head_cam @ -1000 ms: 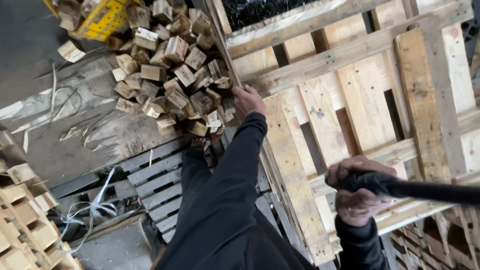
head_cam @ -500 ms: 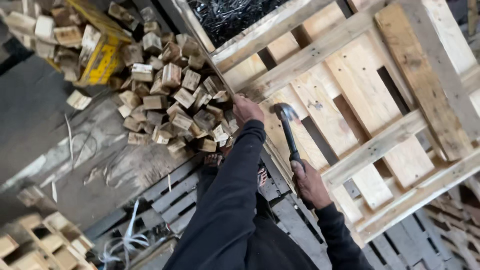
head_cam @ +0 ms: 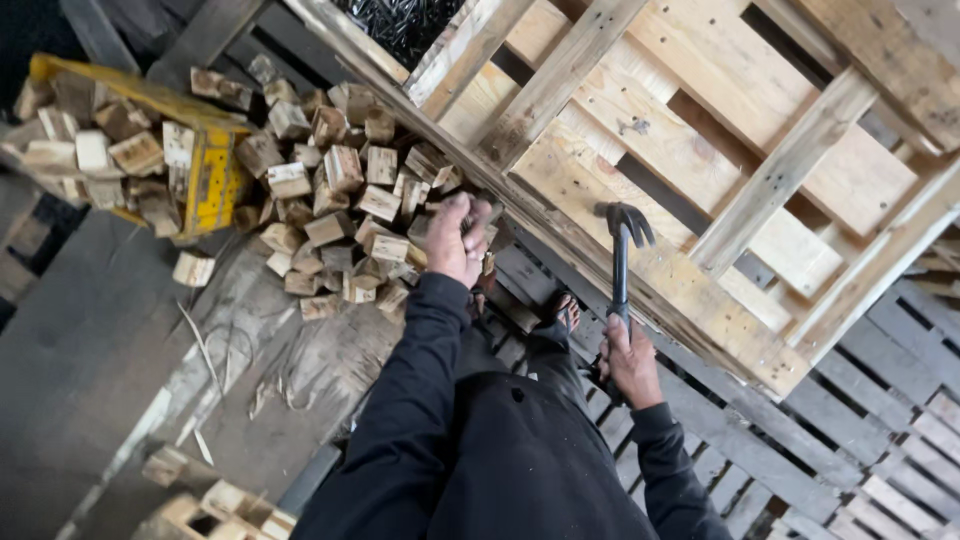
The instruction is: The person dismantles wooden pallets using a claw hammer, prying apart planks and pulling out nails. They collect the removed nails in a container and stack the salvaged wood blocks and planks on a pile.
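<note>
Left hand (head_cam: 458, 238) grips wooden pallet (head_cam: 700, 170) edge | right hand (head_cam: 630, 360) clamped on claw hammer (head_cam: 620, 262) | wood blocks (head_cam: 340, 190) heaped alongside

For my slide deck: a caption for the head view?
Right hand holds hammer against pallet; left hand grips its edge.

Heaped wood blocks (head_cam: 340, 200) crowd the tilted pallet (head_cam: 700, 180) along its lower edge; open gaps run between its slats.

The pallet (head_cam: 700, 180) runs off the frame's top and right edges.
</note>
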`<state>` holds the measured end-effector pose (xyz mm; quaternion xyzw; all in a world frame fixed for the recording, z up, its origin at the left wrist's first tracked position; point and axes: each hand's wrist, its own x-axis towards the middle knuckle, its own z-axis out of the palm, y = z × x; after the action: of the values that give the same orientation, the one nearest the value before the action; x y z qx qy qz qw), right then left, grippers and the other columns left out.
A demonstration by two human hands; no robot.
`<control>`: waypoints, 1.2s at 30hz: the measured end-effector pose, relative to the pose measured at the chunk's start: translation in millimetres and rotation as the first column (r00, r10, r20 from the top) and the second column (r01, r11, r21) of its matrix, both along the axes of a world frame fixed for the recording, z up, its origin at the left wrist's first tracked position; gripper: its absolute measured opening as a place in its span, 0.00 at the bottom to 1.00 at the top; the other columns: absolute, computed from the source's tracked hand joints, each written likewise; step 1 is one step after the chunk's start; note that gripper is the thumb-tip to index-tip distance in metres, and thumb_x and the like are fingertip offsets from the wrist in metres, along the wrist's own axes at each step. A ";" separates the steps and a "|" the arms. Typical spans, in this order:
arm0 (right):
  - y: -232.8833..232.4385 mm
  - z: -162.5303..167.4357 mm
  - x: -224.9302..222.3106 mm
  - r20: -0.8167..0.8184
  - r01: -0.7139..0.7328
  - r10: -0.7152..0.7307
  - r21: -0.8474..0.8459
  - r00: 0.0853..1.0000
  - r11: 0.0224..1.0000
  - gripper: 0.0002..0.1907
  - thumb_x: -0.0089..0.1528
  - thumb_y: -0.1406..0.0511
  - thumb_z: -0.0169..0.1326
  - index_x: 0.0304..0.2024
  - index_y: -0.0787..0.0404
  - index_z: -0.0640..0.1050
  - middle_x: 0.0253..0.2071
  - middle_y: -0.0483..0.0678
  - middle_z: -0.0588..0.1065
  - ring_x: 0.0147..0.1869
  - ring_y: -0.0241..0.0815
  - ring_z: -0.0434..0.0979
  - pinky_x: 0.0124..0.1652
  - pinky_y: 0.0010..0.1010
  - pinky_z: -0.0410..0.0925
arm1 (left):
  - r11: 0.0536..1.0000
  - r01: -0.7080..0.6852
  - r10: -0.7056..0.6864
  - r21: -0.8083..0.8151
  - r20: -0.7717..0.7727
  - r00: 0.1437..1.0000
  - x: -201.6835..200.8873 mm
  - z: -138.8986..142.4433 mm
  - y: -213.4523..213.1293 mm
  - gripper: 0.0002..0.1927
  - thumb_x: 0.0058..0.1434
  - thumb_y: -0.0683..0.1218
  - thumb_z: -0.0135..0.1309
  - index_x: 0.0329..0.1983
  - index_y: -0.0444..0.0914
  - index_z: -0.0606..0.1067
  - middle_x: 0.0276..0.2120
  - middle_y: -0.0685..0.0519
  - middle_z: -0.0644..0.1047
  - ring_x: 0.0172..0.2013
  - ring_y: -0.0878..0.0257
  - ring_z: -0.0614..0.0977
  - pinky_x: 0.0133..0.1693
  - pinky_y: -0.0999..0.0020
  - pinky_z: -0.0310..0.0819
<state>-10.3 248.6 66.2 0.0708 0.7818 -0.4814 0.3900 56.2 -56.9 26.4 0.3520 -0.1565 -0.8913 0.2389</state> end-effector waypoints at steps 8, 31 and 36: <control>4.9 8.3 42.8 -0.094 0.170 -0.178 -0.092 0.979 0.981 0.23 0.66 0.49 0.51 0.41 0.63 0.72 0.23 0.44 0.69 0.20 0.33 0.66 0.20 0.27 0.62 | 0.920 0.266 -0.221 -0.289 0.179 0.959 -4.2 -11.2 25.3 0.07 0.66 0.47 0.61 0.37 0.39 0.80 0.27 0.60 0.73 0.17 0.75 0.63 0.14 0.78 0.52; -12.7 6.9 67.3 -0.012 0.209 -0.210 -0.066 0.978 0.976 0.23 0.66 0.49 0.52 0.38 0.65 0.71 0.22 0.42 0.67 0.20 0.32 0.64 0.21 0.26 0.61 | 0.161 0.226 -0.091 -0.961 0.214 0.973 -83.1 -32.6 25.4 0.07 0.62 0.38 0.63 0.43 0.34 0.81 0.36 0.49 0.83 0.36 0.60 0.85 0.40 0.70 0.79; -23.8 44.4 66.7 -0.205 0.112 -0.120 -0.049 0.971 0.993 0.22 0.64 0.51 0.53 0.42 0.63 0.74 0.22 0.42 0.69 0.22 0.31 0.66 0.22 0.26 0.63 | -0.032 0.262 -0.085 -0.965 0.264 0.961 -81.0 -34.2 18.3 0.05 0.63 0.41 0.62 0.41 0.38 0.82 0.37 0.49 0.83 0.37 0.55 0.85 0.40 0.65 0.80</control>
<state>56.4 224.8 110.6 0.0582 0.8037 -0.5225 0.2787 -24.7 -38.7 -7.8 0.1112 -0.7979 -0.5148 0.2933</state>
